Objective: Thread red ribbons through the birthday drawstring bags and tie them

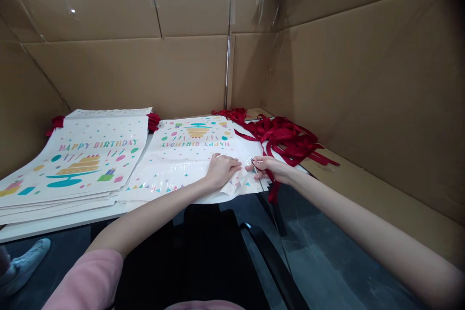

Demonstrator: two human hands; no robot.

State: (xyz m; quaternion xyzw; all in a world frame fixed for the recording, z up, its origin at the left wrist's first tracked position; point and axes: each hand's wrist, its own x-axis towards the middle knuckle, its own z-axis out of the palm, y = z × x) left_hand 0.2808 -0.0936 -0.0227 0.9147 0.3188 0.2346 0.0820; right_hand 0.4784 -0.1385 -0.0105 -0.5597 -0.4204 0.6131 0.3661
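My left hand (pixel 222 171) lies palm down, fingers stretched out, on a white plastic birthday sheet (pixel 174 167) whose printing faces upside down. At the sheet's right edge, my right hand (pixel 271 168) pinches a thin dark hooked tool (pixel 258 174). A red ribbon (pixel 273 193) hangs by the right hand and drops past the table edge. Behind that hand, a tangled heap of red ribbons (pixel 286 138) lies on the right side. The sheet's near right corner looks crumpled between the two hands.
To the left stands a stack of birthday sheets (pixel 105 131) with red ribbon bunches (pixel 153 121) at its sides. Tall cardboard walls (pixel 127 68) enclose the table. A black chair armrest (pixel 272 261) is below, and a person's shoe (pixel 29 261) shows at lower left.
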